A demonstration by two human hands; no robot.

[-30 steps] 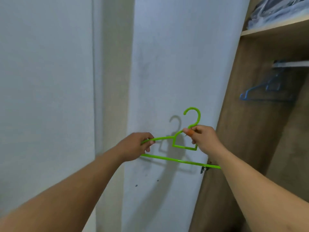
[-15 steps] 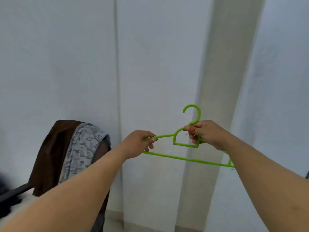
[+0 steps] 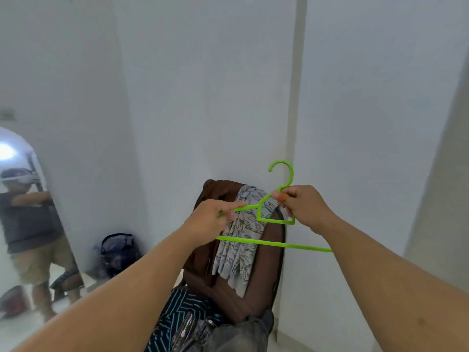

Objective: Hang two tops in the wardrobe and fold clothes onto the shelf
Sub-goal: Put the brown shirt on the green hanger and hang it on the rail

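A bright green plastic hanger (image 3: 272, 243) is held upright in front of me. My left hand (image 3: 210, 221) grips its left shoulder arm. My right hand (image 3: 302, 208) pinches the neck just below the hook. Behind the hanger stands a chair (image 3: 271, 262) with a brown garment (image 3: 215, 191) over its back and a grey leaf-patterned top (image 3: 241, 250) draped on top of that. A dark teal-striped garment (image 3: 177, 308) and a grey piece of clothing (image 3: 236, 334) lie on the seat. The wardrobe is out of view.
A tall arched mirror (image 3: 22, 224) leans on the left wall and reflects a person. A dark bag (image 3: 118, 252) sits on the floor in the corner. White walls fill the background, with a pillar edge (image 3: 291, 97) behind the chair.
My view has swung left, away from the open wardrobe, and the chair with clothes now lies behind the hanger. Both hands keep the same hold on the hanger.
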